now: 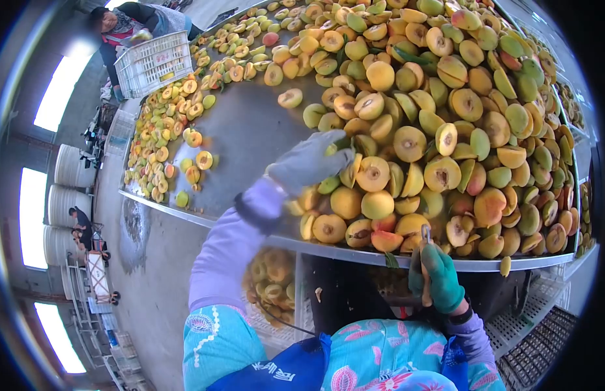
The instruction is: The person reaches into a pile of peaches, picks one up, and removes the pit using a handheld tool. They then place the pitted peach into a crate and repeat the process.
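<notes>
My left hand point(309, 163), in a grey glove, reaches over the table to the left edge of a large heap of halved peaches point(409, 143). Its fingers are bent around a greenish peach half point(331, 150), mostly hidden by the glove. My right hand point(440, 277), in a green glove, is at the table's front edge. It is wrapped around the wooden handle of a small hand tool point(425, 233) whose metal tip points up towards the fruit. Many halves lie cut side up, some with the pit or a brown hollow showing.
The metal table point(244, 130) has a raised front rim. More halves point(162, 153) are scattered on its left side. A person point(129, 26) holds a white plastic crate point(154, 65) at the far left corner. Crates point(533, 313) with fruit stand below. White barrels point(71, 205) line the left wall.
</notes>
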Demonstrator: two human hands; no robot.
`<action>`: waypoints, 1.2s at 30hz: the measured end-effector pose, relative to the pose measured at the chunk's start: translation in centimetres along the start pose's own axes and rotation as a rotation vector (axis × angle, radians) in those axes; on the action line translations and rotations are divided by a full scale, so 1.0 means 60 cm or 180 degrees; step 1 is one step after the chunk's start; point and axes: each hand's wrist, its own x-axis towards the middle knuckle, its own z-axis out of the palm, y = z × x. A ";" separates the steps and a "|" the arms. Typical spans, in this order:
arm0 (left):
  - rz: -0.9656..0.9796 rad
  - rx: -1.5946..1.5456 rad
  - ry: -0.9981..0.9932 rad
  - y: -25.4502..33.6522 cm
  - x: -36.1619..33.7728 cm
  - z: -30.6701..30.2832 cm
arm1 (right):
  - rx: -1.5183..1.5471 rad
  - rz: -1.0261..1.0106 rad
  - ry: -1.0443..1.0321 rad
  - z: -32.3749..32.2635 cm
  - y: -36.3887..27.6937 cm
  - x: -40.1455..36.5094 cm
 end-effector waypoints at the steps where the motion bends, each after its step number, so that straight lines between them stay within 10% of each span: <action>1: -0.0239 0.0377 -0.0404 0.022 0.003 -0.039 | 0.0100 0.0299 0.0159 0.007 -0.015 -0.002; 3: 0.0948 -0.0676 -0.0388 -0.072 0.047 -0.090 | 0.0353 0.0504 0.0116 0.000 -0.019 0.002; 5: -0.0504 -0.0434 0.0692 -0.129 0.114 -0.132 | 0.0644 0.0570 0.0084 -0.005 -0.022 0.005; 12: -0.1191 0.0996 0.2289 -0.340 0.369 -0.105 | 0.1777 0.0876 -0.0391 -0.035 -0.015 0.025; 17: -0.1509 0.0509 0.1056 -0.329 0.393 -0.090 | 0.1698 0.0967 -0.0397 -0.035 -0.026 0.029; 26: -0.0024 -0.0566 -0.0020 -0.190 0.194 0.011 | 0.1664 0.0814 -0.0569 -0.039 -0.017 0.026; 30: 0.0887 -0.0655 -0.0503 -0.128 0.160 -0.127 | 0.1583 0.0949 -0.0522 -0.037 -0.024 0.025; 33: 0.0633 0.1727 0.0993 -0.213 0.238 -0.186 | 0.1911 0.1018 -0.0440 -0.040 -0.020 0.029; 36: -0.0436 0.1409 0.1380 -0.312 0.389 -0.176 | 0.1960 0.0987 -0.0522 -0.044 -0.015 0.029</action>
